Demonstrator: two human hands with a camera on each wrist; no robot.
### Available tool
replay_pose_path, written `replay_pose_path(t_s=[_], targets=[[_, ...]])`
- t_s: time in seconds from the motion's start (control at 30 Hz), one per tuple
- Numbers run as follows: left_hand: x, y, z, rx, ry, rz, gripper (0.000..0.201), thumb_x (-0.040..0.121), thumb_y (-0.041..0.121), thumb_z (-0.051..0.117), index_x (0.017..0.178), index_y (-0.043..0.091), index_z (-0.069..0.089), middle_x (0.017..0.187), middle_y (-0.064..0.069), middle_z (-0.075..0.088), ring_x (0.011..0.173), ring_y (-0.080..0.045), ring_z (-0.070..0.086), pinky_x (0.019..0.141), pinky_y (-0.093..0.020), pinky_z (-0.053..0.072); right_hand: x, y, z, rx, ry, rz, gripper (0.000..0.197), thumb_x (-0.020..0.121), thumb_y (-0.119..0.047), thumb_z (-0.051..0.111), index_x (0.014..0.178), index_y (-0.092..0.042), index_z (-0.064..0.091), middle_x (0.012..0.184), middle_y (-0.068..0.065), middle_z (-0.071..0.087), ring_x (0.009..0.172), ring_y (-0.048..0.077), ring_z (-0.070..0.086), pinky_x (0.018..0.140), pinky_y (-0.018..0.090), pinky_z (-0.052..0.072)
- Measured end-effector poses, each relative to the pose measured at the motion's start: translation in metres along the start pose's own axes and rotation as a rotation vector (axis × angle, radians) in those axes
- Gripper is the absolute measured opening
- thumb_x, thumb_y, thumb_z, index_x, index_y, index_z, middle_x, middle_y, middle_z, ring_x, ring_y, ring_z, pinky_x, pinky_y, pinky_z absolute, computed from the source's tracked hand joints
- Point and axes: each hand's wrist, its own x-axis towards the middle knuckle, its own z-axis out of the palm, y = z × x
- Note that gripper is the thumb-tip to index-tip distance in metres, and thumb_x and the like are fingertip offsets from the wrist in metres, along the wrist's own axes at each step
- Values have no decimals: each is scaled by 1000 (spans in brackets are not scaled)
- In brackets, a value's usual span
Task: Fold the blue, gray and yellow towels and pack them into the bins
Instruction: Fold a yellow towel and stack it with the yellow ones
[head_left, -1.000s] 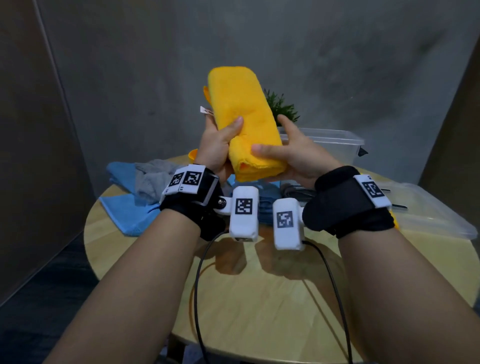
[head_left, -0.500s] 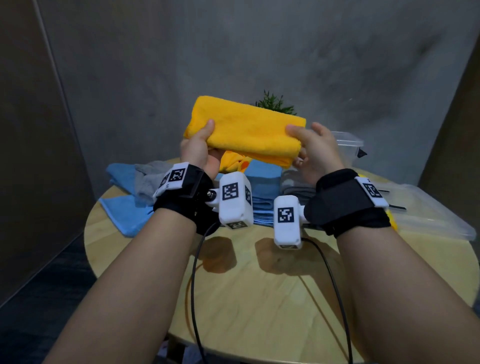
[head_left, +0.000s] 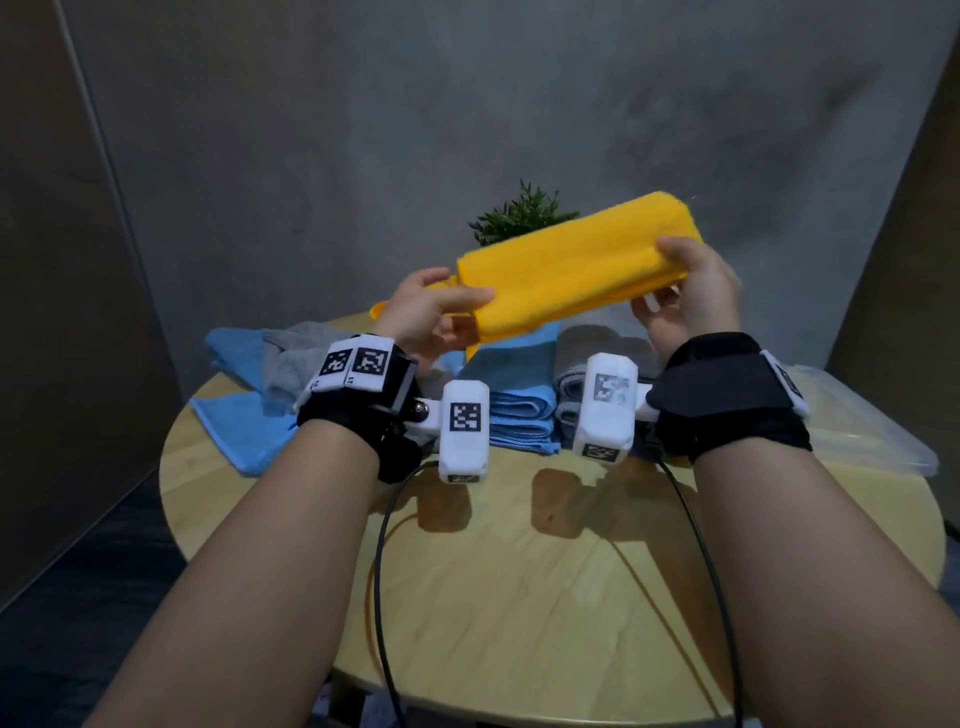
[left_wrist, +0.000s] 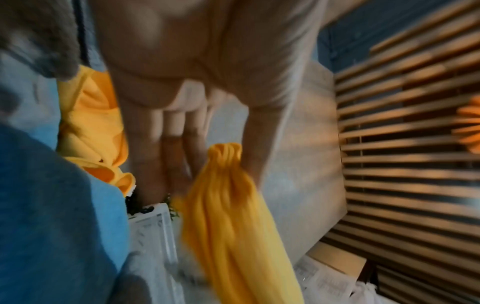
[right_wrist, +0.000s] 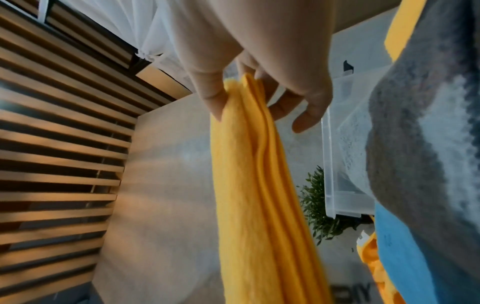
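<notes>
The folded yellow terry towel (head_left: 571, 267) hangs in the air between both hands, the left hand (head_left: 431, 317) pinching one end, the right hand (head_left: 693, 296) the other. Keeping both ends taut should hold the layers flush. Below the hands, folded blue towels (head_left: 519, 410) and gray towels (head_left: 571, 379) crowd the round wooden desk (head_left: 519, 571); the clear plastic bin (head_left: 872, 441) sits beyond the right hand.

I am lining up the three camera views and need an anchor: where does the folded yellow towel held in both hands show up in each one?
Head: the folded yellow towel spans upper centre, held between both hands above the table.
Left wrist: it runs from the fingers down to the bottom edge, centre.
Right wrist: it hangs from the fingertips to the bottom edge, centre.
Shared landmark: the green plant; in the left wrist view only a blurred hint.
</notes>
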Motion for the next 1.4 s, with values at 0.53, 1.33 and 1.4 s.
replay_pose_path(t_s=[0.53, 1.33, 1.4], targets=[[-13, -6, 42, 312, -429, 36, 43, 79, 12, 69, 120, 11, 54, 116, -11, 64, 94, -27, 66, 75, -39, 56, -13, -8, 4, -135, -321, 54, 59, 87, -21, 66, 138, -7, 41, 131, 14, 57, 110, 29, 62, 87, 47, 54], [-6, -56, 168, 719, -449, 94, 45, 87, 5, 63, 131, 8, 53, 138, -12, 49, 128, -22, 45, 101, -27, 37, 17, -39, -130, -913, 16, 243, 26, 99, -16, 46, 119, -20, 61, 105, 13, 60, 88, 30, 57, 75, 41, 48], [-6, -55, 165, 814, -490, 132, 40, 89, 11, 62, 128, 9, 56, 137, -9, 51, 127, -20, 46, 99, -23, 34, 15, -36, -129, -1015, 17, 200, 27, 98, -21, 50, 122, -15, 61, 124, 15, 59, 106, 31, 57, 92, 44, 48]])
